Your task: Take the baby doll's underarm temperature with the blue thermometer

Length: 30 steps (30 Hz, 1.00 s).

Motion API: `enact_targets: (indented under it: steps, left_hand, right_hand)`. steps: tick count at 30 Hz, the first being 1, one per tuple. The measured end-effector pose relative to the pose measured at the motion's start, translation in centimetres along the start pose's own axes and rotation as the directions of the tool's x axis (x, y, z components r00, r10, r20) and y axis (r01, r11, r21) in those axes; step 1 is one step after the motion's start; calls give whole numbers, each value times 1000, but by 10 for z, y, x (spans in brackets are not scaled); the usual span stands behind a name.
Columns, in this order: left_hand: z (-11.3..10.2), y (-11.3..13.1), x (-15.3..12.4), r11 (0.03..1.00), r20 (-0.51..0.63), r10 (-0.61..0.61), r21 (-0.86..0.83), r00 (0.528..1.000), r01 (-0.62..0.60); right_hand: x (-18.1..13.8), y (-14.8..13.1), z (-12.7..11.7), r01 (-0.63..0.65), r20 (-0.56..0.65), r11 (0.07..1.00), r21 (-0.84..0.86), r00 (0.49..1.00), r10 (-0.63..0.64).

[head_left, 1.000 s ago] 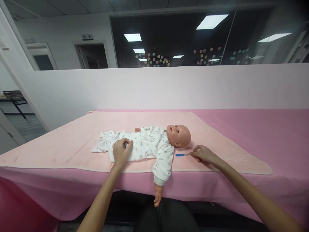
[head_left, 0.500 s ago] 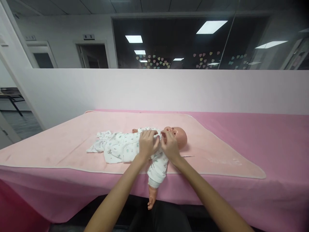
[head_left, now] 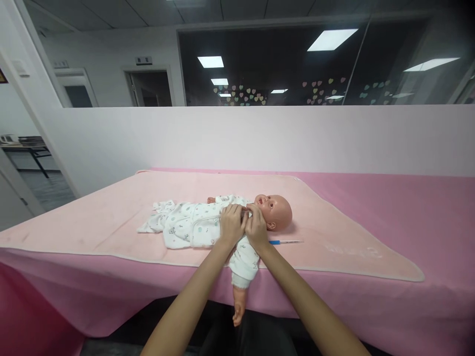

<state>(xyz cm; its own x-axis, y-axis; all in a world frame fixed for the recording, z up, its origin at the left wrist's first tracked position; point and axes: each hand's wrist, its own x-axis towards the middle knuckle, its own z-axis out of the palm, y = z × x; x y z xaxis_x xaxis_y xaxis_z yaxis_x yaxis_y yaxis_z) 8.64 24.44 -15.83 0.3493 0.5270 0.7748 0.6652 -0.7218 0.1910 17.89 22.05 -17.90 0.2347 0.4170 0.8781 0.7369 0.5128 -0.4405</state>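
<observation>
A baby doll (head_left: 276,210) lies on its back with its head to the right. It wears white patterned baby clothes (head_left: 191,230), and one sleeved arm (head_left: 239,301) hangs over the table's near edge toward me. My left hand (head_left: 232,222) is closed at the doll's upper chest, its fingertips pinching the front of the clothes. Just below the doll's chin, my right hand (head_left: 257,226) is closed in a pinch on the same cloth. The fingertips of both hands nearly meet, and they hide the exact bit of fabric between them.
Beside the doll's head lies a thin stick-like tool with a blue handle (head_left: 274,242). A peach blanket (head_left: 334,232) spreads under the doll over a pink tablecloth (head_left: 426,212). A white partition (head_left: 260,138) with glass above stands behind the table.
My hands have moved slightly down along the chest, away from the doll's face, uncovering its mouth and ear. The tool's blue handle now shows. The view has shifted a little.
</observation>
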Motion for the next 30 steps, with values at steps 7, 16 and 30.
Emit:
enact_targets:
  steps: [7, 16, 30]
  left_hand:
    - [1, 1, -2, 1000, -84, -7, -19, 996, 5]
    - [-1, 2, -2, 997, -94, -58, -54, 994, 53]
    - [-2, 4, -2, 992, -133, -74, -113, 988, 59]
  right_hand:
    - [0, 2, 2, -41, 3, 999, 27, 999, 41]
    - [1, 3, 2, -83, 115, 996, 15, 990, 81]
    - [-1, 4, 4, -98, 92, 995, -14, 991, 99]
